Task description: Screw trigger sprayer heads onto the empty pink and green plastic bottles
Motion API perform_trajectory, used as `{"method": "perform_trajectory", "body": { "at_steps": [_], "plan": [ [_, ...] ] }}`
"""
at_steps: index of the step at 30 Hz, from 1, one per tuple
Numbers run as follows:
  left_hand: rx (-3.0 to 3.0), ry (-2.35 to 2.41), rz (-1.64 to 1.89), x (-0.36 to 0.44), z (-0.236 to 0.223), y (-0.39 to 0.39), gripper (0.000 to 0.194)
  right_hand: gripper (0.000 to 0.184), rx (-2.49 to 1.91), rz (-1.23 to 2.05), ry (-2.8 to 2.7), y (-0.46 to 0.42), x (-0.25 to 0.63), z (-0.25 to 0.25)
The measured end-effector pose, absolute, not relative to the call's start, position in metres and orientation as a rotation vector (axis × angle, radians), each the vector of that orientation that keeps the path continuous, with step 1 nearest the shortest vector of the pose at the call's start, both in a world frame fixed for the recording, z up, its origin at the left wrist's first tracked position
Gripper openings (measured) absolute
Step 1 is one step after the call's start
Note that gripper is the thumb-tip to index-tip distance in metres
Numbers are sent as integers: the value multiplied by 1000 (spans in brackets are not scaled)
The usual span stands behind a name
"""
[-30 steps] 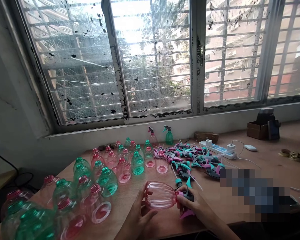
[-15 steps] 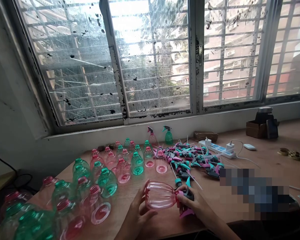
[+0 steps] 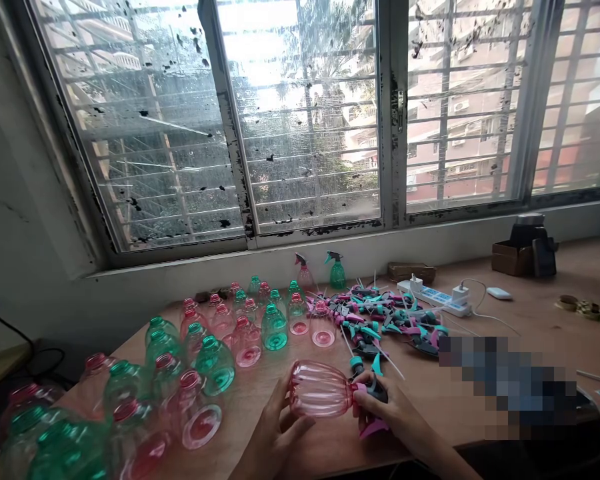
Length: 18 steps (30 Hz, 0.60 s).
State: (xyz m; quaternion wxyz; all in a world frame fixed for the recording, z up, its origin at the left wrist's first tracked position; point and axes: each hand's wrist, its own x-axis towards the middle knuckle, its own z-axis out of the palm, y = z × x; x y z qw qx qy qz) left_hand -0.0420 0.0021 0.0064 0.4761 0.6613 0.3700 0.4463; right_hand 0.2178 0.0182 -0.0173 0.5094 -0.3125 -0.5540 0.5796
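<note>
A clear pink spray bottle [image 3: 320,390] lies sideways in the air above the table's front part, its base to the left. My left hand [image 3: 279,420] is wrapped round the base end, fingers behind and thumb below. At the neck, my right hand [image 3: 387,407] grips a trigger spray head [image 3: 375,390] with a pink collar and dark body; the collar sits against the bottle's mouth. A pink trigger shows below the fingers. Just beyond my right hand lies another spray head [image 3: 356,365] with turquoise parts.
Several open pink and green bottles [image 3: 275,327] stand across the left of the wooden table. Behind my hands lies a heap of spray heads [image 3: 380,313] with thin tubes. Two fitted spray bottles [image 3: 337,273] stand by the wall. A power strip [image 3: 437,298] and cardboard box [image 3: 513,258] are at right.
The bottle has turned slightly about its long axis, and my left fingers have shifted a little on its base. My right hand stays at the neck.
</note>
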Motion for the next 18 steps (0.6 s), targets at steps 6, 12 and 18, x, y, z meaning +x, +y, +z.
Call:
{"method": "perform_trajectory", "body": {
  "at_steps": [6, 12, 18],
  "plan": [
    [1842, 1027, 1161, -46, 5, -1, 78, 43, -774, 1390, -1331, 15, 217, -13],
    [1828, 986, 1152, -46, 5, -1, 69, 41, -775, 1389, -1346, 15, 217, -13],
    [1853, 1045, 1130, -49, 4, 4, 72, 41, -752, 1391, -1332, 14, 217, -11]
  ]
}}
